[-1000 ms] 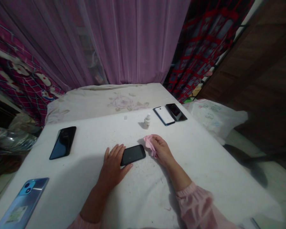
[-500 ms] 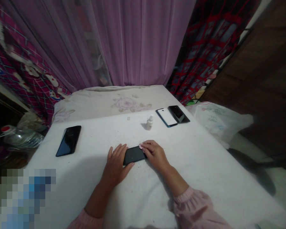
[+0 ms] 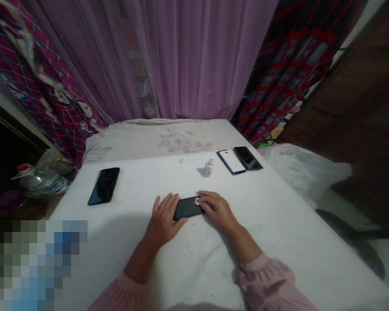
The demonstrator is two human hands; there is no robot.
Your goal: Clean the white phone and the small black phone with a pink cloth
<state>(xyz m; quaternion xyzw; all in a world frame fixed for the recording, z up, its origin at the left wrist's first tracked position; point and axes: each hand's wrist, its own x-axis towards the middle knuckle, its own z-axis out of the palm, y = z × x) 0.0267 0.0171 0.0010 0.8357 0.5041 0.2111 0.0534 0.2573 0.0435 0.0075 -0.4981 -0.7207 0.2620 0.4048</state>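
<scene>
A black smartphone [image 3: 188,208] lies crosswise on the white cloth in front of me, its dark face up. My left hand [image 3: 164,218] is closed over its left end, with fingers at the far edge and the thumb along the near edge. Between the fingertips of my right hand [image 3: 218,212] is a small pale pink pad [image 3: 197,201], pressed onto the phone's right part. That hand hides the phone's right end. Beyond the phone stands a small white bottle [image 3: 208,167].
At the left lies another dark phone [image 3: 104,185]. A white-backed phone [image 3: 231,161] and a black phone [image 3: 247,157] lie side by side at the right rear. A small pale square [image 3: 180,161] rests near the cloth's far edge. Beside the table are a water bottle [image 3: 40,180] and a plastic bag [image 3: 300,168].
The camera view has shifted slightly, moving the scene rightward. The pad in my right hand has slid a little toward the phone's near edge. My left hand keeps its hold.
</scene>
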